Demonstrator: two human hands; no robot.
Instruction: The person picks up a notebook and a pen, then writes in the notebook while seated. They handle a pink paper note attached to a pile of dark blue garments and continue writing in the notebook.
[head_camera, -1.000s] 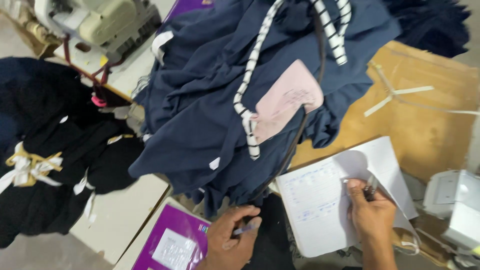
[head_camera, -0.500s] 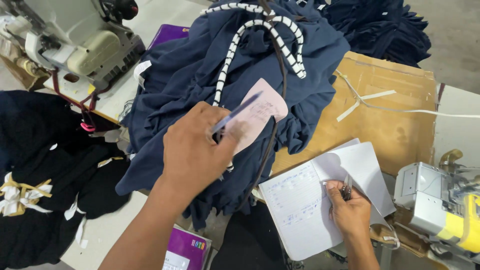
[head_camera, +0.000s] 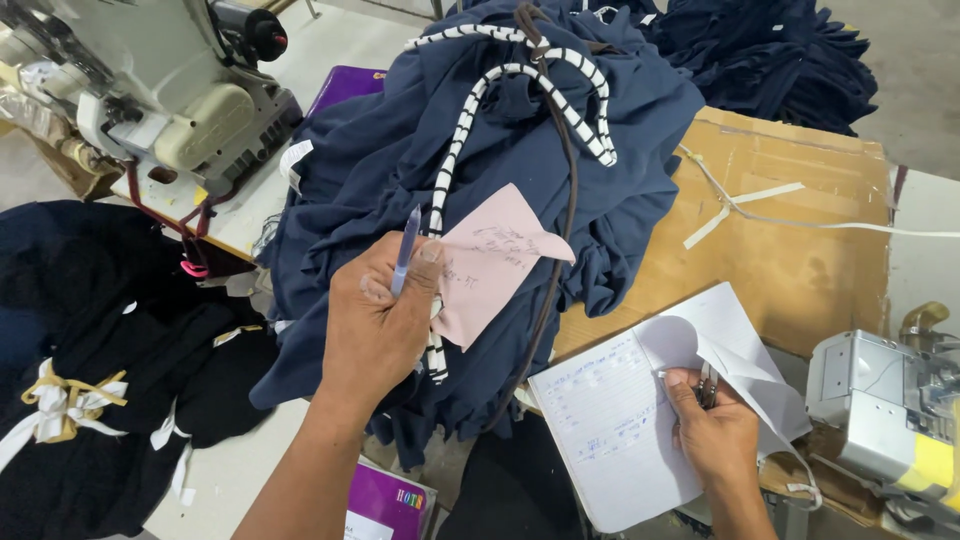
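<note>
Right hand (head_camera: 715, 430): closed on the notebook's turned-back leaf, with a small dark tool, too small to tell, caught between the fingers.
Notebook (head_camera: 610, 425): a white ruled book is held open at the near table edge, handwriting on the left page, the right leaf curled over.
Left hand (head_camera: 380, 320): fingers are curled shut round a blue-grey pen (head_camera: 405, 250), tip up, while the thumb presses the pink slip's edge.
Pink slip (head_camera: 495, 260): a pale pink paper tag with handwritten lines lies on the navy garment bundle (head_camera: 400, 160), beside a striped trim and a dark cord.
Step, judged: the slip is best kept pinned flat and the page held open, so figures can be compared line by line.
Purple package (head_camera: 390, 500): a flat purple box with a white label shows at the bottom edge.
Second purple item (head_camera: 345, 88): its corner is seen under the bundle, by the sewing machine (head_camera: 170, 90).
Cardboard (head_camera: 790, 230): a brown sheet with pale tape strips lies beyond.
</note>
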